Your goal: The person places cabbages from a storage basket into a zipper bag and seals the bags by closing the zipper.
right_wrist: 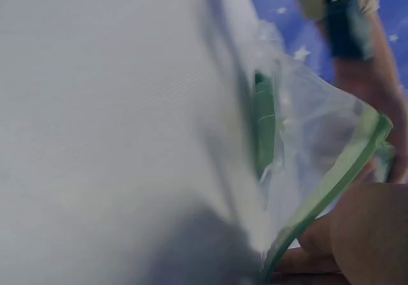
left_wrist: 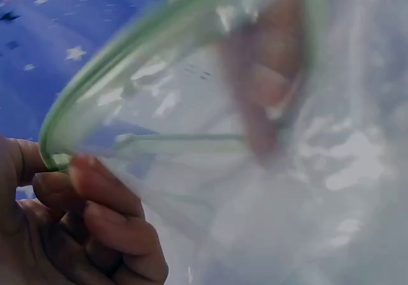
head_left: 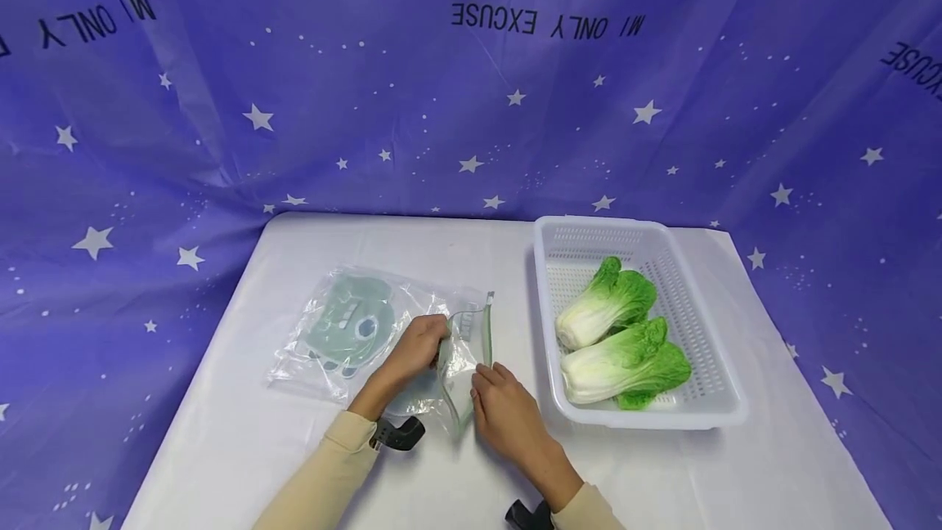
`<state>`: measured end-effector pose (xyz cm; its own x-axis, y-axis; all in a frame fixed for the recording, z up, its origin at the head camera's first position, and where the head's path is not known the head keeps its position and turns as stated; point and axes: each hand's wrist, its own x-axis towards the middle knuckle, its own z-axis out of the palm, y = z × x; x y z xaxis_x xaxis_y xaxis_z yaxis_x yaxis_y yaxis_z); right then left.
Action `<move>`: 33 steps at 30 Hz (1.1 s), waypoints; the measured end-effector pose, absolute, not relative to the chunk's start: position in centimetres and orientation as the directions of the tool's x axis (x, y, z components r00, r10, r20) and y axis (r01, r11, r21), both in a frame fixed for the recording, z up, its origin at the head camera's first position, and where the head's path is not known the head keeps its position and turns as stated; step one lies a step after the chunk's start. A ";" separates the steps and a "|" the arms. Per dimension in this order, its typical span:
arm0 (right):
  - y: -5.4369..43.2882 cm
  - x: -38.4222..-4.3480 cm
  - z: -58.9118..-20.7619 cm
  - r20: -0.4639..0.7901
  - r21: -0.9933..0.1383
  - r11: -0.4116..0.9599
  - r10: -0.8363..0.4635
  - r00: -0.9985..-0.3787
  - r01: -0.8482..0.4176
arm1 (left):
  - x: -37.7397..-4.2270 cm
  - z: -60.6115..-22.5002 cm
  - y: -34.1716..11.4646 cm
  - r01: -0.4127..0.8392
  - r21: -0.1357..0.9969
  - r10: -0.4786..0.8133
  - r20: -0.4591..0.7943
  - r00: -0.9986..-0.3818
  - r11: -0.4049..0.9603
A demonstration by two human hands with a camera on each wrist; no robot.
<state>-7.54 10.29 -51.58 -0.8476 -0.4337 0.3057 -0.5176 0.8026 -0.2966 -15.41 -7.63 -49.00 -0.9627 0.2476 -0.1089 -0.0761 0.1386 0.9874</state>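
A clear zip bag point(head_left: 412, 301) with green seal strips lies on the white table, its mouth spread apart toward the right. A pale green cartoon print with a white eye shows on its left part. My left hand point(head_left: 418, 348) pinches one rim of the mouth; the left wrist view shows thumb and fingers on the green strip point(left_wrist: 95, 74). At the opposite rim my right hand point(head_left: 508, 411) holds the near strip, its fingers partly hidden by the bag in the wrist views. Blurred fingers point(left_wrist: 268, 74) show through the film.
Right of the bag stands a white plastic basket point(head_left: 702, 350) with slotted walls. Two napa cabbages point(head_left: 614, 297) lie in it, white stems toward the left. A purple star-printed cloth point(head_left: 412, 105) hangs behind the white table point(head_left: 221, 448).
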 end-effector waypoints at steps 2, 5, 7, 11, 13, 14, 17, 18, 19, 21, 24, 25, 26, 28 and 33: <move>10.5 -7.3 -52.2 0.294 -0.285 0.809 -0.436 -0.850 -0.514 | -15.2 -48.4 -8.3 -0.135 0.991 0.268 -0.130 -0.955 0.002; 10.7 -7.2 -52.8 0.298 -0.286 0.810 -0.432 -0.851 -0.512 | -15.1 -47.2 -9.6 -0.181 0.965 0.306 -0.118 -0.945 -0.189; 10.8 -7.1 -53.1 0.312 -0.303 0.804 -0.423 -0.850 -0.511 | -15.0 -46.5 -10.3 -0.193 0.940 0.329 -0.095 -0.940 -0.282; 10.9 -7.2 -53.2 0.335 -0.318 0.803 -0.403 -0.852 -0.504 | -14.9 -45.6 -10.6 -0.212 0.911 0.375 -0.070 -0.924 -0.353; 10.9 -7.3 -53.1 0.332 -0.307 0.809 -0.402 -0.853 -0.501 | -14.9 -45.7 -10.2 -0.220 0.918 0.375 -0.087 -0.923 -0.329; 10.9 -7.3 -53.0 0.332 -0.302 0.811 -0.404 -0.853 -0.502 | -14.9 -45.8 -10.0 -0.222 0.924 0.370 -0.097 -0.924 -0.311; 10.9 -7.5 -52.4 0.341 -0.298 0.807 -0.408 -0.847 -0.509 | -14.8 -46.1 -9.1 -0.229 0.941 0.321 -0.143 -0.936 -0.248; 10.9 -7.5 -52.1 0.349 -0.301 0.804 -0.408 -0.844 -0.513 | -14.8 -46.3 -8.9 -0.231 0.945 0.307 -0.155 -0.939 -0.230; 10.9 -7.5 -51.7 0.363 -0.305 0.799 -0.405 -0.839 -0.518 | -14.8 -46.4 -8.7 -0.230 0.949 0.298 -0.160 -0.941 -0.217; 10.9 -7.5 -50.7 0.392 -0.317 0.786 -0.401 -0.828 -0.531 | -14.8 -46.5 -8.5 -0.228 0.955 0.281 -0.170 -0.945 -0.190; 11.0 -7.4 -48.5 0.424 -0.338 0.765 -0.396 -0.815 -0.548 | -14.8 -46.6 -8.2 -0.219 0.962 0.270 -0.171 -0.947 -0.160; 11.2 -7.3 -47.6 0.430 -0.348 0.758 -0.394 -0.812 -0.552 | -14.8 -46.5 -8.1 -0.218 0.964 0.268 -0.172 -0.948 -0.152; 11.5 -7.2 -46.6 0.431 -0.364 0.751 -0.390 -0.814 -0.552 | -14.8 -46.5 -8.0 -0.220 0.964 0.265 -0.176 -0.948 -0.147; 12.5 -7.1 -44.8 0.431 -0.393 0.745 -0.369 -0.823 -0.540 | -14.8 -46.4 -7.9 -0.228 0.963 0.259 -0.186 -0.948 -0.144; 17.5 -9.0 -41.4 0.399 -0.447 0.781 -0.262 -0.879 -0.436 | -14.9 -46.3 -7.7 -0.250 0.957 0.239 -0.210 -0.948 -0.150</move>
<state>-8.96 17.55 -41.42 -0.8786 -0.2622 0.3990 -0.4361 0.7811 -0.4469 -14.90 -7.72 -46.32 -0.9481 0.2388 -0.2099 -0.2495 -0.1496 0.9567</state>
